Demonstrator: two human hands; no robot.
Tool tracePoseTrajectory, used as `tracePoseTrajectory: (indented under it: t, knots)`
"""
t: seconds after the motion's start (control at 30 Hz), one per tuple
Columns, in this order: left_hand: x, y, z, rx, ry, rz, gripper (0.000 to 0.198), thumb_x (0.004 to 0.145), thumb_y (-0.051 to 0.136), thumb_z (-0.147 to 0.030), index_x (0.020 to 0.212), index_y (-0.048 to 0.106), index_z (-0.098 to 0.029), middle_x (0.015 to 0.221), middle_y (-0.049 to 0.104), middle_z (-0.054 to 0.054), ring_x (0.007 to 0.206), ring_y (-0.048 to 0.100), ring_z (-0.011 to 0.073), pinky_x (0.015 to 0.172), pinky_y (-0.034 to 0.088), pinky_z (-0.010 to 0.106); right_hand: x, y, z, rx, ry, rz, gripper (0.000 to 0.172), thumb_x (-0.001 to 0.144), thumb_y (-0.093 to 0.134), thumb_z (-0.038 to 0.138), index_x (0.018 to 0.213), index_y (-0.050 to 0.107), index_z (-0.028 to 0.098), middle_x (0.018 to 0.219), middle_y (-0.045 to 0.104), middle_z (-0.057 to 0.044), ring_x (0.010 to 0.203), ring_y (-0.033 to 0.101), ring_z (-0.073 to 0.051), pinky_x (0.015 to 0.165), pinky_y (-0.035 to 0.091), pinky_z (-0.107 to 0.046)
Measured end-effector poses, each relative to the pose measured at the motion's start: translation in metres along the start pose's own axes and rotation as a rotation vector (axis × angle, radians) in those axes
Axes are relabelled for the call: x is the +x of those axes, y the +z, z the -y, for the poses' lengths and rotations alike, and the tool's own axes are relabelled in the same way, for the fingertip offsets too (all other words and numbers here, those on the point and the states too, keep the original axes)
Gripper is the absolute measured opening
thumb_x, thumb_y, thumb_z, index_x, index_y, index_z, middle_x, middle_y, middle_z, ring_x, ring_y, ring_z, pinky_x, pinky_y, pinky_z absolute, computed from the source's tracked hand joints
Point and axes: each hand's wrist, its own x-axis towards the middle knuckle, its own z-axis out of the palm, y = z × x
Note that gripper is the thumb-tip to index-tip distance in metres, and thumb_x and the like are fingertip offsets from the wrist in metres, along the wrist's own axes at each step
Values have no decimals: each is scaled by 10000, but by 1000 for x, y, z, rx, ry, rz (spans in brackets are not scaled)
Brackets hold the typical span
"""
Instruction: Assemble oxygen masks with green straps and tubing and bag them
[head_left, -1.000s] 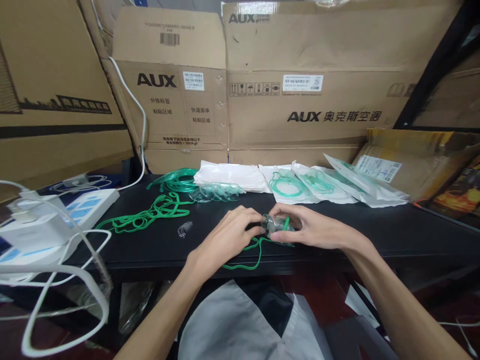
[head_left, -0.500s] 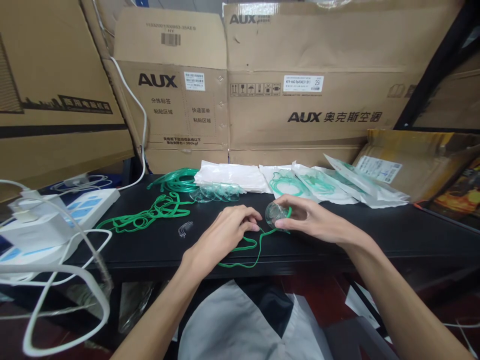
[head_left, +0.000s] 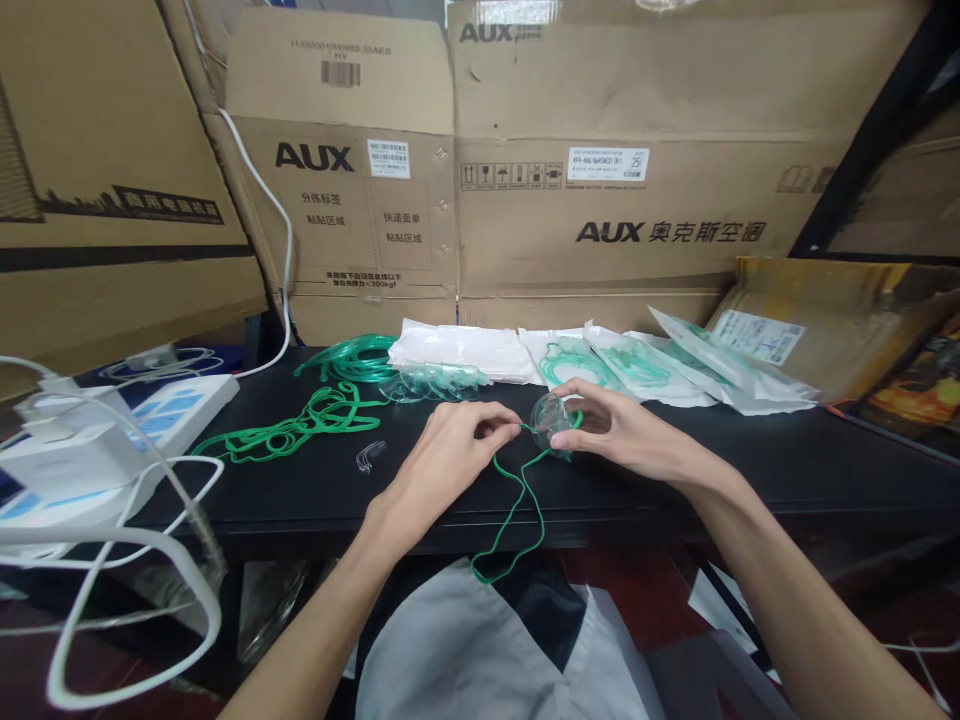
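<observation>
My right hand (head_left: pixel 611 430) holds a clear plastic oxygen mask (head_left: pixel 550 420) between thumb and fingers, above the black table. A thin green elastic strap (head_left: pixel 517 510) is pinched by my left hand (head_left: pixel 469 440), just left of the mask. The strap's loop hangs down past the table's front edge, and a bit of it runs from my left fingertips to the mask's side. Left of my left hand lie several small clear bent strips (head_left: pixel 370 457). Farther left is a tangled heap of green straps (head_left: pixel 300 428).
Several clear masks (head_left: pixel 435 382) and coiled green tubing (head_left: pixel 349 358) lie at the back, beside a stack of white pouches (head_left: pixel 465 350). Packed pouches (head_left: pixel 637 368) with green tubing stand right of them. A power strip (head_left: pixel 176 415) with white cables occupies the left. Cardboard boxes (head_left: pixel 637 200) wall the back.
My left hand has risen slightly off the table with the strap pinched. The strap loop, which lay on the table, now hangs over the front edge. The mask has turned slightly.
</observation>
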Motion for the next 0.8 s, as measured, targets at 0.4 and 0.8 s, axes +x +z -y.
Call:
tracePoseTrajectory:
  t: [0.4, 0.8]
  knots:
    - [1, 1, -3, 42, 26, -97, 207, 952, 626, -366, 946, 794, -245, 910, 772, -9, 836, 684, 184, 764, 459, 286, -2, 2, 4, 82, 42, -18, 432, 826, 782, 424, 1134, 523, 270, 987, 717, -13, 990, 691, -240, 880, 510, -386]
    - [2, 5, -6, 90, -16, -179, 127, 878, 672, -276, 856, 790, -235, 813, 753, -14, 731, 643, 163, 699, 435, 284, 0, 3, 3, 102, 45, -10, 421, 833, 779, 394, 1133, 513, 264, 961, 711, -10, 913, 686, -217, 818, 510, -364]
